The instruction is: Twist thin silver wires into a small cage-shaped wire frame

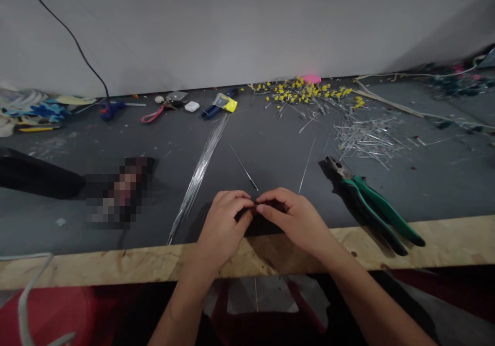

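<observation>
My left hand [226,219] and my right hand [296,217] meet at the table's front edge, with thumbs and fingertips pinched together. Something small and dark shows between the fingertips, too small to name. Just beyond them a thin metal wire [243,167] slants away, thicker at its near end; I cannot tell whether the fingers touch it. Left of my left hand lies a long bundle of straight silvery wires [199,173]. Another single wire [307,165] lies beyond my right hand. Green-handled pliers [373,207] rest to the right, jaws pointing away.
At the back lie yellow-tipped wires [305,92], with a pile of bent wires [371,137] in front. A white case [192,106], a blue-handled tool [214,110] and keys with a pink strap [154,114] sit back left. A black stand [38,173] holds a blurred-out phone-like object.
</observation>
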`<state>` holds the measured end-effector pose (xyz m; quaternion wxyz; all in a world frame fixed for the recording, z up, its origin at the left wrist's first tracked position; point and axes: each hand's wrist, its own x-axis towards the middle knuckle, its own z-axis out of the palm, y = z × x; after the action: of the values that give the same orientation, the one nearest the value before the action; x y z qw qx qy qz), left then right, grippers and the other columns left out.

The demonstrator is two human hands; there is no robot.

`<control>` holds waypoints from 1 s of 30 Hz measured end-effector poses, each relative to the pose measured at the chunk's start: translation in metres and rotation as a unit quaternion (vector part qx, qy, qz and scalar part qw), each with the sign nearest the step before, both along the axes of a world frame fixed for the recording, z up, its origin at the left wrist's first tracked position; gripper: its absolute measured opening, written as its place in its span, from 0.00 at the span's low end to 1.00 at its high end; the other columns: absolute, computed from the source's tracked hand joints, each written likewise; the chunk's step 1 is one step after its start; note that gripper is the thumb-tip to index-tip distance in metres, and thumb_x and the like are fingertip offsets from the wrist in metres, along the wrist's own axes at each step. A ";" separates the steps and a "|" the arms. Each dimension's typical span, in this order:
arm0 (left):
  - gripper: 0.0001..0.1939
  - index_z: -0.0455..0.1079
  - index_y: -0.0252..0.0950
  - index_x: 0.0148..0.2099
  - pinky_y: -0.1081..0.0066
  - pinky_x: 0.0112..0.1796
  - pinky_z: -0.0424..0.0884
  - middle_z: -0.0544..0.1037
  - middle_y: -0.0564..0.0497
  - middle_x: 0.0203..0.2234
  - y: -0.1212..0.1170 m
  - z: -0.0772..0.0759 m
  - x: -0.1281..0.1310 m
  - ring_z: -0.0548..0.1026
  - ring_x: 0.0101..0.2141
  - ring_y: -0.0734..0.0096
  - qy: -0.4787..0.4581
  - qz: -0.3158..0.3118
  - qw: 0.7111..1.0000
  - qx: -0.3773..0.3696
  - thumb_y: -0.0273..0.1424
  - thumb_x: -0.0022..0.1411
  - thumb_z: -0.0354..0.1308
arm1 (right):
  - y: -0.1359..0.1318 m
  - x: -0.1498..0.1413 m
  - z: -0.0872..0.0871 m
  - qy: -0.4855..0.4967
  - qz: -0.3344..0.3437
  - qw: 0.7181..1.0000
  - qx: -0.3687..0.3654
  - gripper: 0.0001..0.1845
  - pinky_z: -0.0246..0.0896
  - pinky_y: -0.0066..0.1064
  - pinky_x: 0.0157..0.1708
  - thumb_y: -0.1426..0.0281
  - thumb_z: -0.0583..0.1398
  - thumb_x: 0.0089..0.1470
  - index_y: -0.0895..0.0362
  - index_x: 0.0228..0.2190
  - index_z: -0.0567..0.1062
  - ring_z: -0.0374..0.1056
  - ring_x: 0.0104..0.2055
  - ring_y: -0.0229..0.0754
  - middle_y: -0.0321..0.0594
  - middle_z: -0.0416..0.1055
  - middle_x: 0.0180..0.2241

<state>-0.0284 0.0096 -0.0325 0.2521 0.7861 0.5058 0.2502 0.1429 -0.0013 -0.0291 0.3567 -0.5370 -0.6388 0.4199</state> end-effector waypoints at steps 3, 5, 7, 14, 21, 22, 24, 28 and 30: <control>0.06 0.72 0.38 0.36 0.58 0.47 0.65 0.75 0.50 0.39 0.000 -0.001 -0.002 0.68 0.44 0.63 0.024 -0.009 1.000 0.003 0.24 0.58 0.55 | 0.001 -0.002 0.000 -0.003 0.013 1.000 -0.010 0.05 0.62 0.32 0.39 0.70 0.60 0.54 0.52 0.34 0.76 0.69 0.38 0.40 0.37 0.74 0.35; 0.07 0.73 0.38 0.35 0.58 0.46 0.65 0.75 0.50 0.39 -0.001 -0.002 -0.004 0.68 0.43 0.63 0.037 -0.021 0.999 0.001 0.24 0.58 0.54 | 0.001 -0.003 0.000 0.001 0.028 1.000 -0.009 0.06 0.62 0.33 0.40 0.71 0.59 0.55 0.51 0.33 0.76 0.69 0.38 0.40 0.37 0.74 0.35; 0.08 0.72 0.38 0.36 0.59 0.46 0.65 0.75 0.50 0.39 -0.002 -0.002 -0.006 0.68 0.43 0.63 0.044 -0.033 0.998 -0.004 0.23 0.59 0.53 | 0.001 -0.005 0.000 0.004 0.035 0.999 -0.006 0.06 0.62 0.33 0.40 0.71 0.58 0.55 0.51 0.32 0.76 0.69 0.38 0.40 0.36 0.74 0.34; 0.08 0.71 0.37 0.34 0.63 0.41 0.66 0.74 0.50 0.35 -0.005 -0.003 -0.007 0.67 0.39 0.64 0.065 -0.025 0.998 -0.002 0.22 0.58 0.52 | 0.000 -0.009 0.000 -0.004 0.039 0.999 0.001 0.06 0.61 0.31 0.39 0.71 0.59 0.54 0.52 0.31 0.77 0.69 0.38 0.39 0.36 0.74 0.33; 0.09 0.67 0.37 0.28 0.64 0.37 0.66 0.72 0.51 0.26 -0.005 -0.001 -0.006 0.67 0.33 0.65 0.080 -0.053 0.995 0.002 0.20 0.57 0.50 | 0.002 -0.011 -0.001 -0.014 0.039 0.999 0.013 0.05 0.60 0.32 0.38 0.73 0.60 0.52 0.52 0.28 0.77 0.68 0.37 0.39 0.35 0.74 0.31; 0.10 0.67 0.37 0.28 0.64 0.36 0.66 0.73 0.51 0.26 -0.005 -0.002 -0.006 0.67 0.33 0.65 0.079 -0.058 0.995 0.000 0.20 0.57 0.49 | 0.003 -0.011 -0.001 -0.014 0.040 0.999 0.012 0.06 0.60 0.32 0.38 0.73 0.60 0.52 0.52 0.28 0.77 0.68 0.37 0.39 0.35 0.74 0.30; 0.10 0.67 0.37 0.27 0.64 0.36 0.66 0.73 0.51 0.26 -0.004 -0.002 -0.006 0.68 0.33 0.65 0.081 -0.062 0.995 -0.005 0.20 0.56 0.49 | 0.003 -0.011 -0.002 -0.015 0.042 0.999 0.010 0.06 0.60 0.32 0.38 0.74 0.61 0.52 0.52 0.28 0.77 0.68 0.37 0.39 0.35 0.74 0.30; 0.11 0.66 0.37 0.26 0.63 0.37 0.66 0.73 0.50 0.25 -0.003 -0.004 -0.004 0.68 0.34 0.64 0.082 -0.057 0.995 -0.009 0.19 0.56 0.48 | 0.002 -0.010 -0.001 -0.014 0.039 0.999 0.003 0.06 0.60 0.33 0.38 0.74 0.61 0.51 0.52 0.28 0.77 0.68 0.37 0.39 0.35 0.74 0.30; 0.11 0.66 0.37 0.27 0.63 0.38 0.66 0.73 0.51 0.26 -0.003 -0.005 -0.003 0.67 0.34 0.64 0.083 -0.054 0.995 -0.009 0.19 0.56 0.48 | 0.001 -0.010 -0.001 -0.016 0.039 0.999 -0.001 0.06 0.60 0.33 0.38 0.74 0.61 0.52 0.51 0.27 0.77 0.68 0.37 0.40 0.34 0.74 0.30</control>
<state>-0.0316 0.0064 -0.0370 0.2297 0.8281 0.4839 0.1653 0.1332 -0.0002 -0.0299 0.3290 -0.5191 -0.6642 0.4255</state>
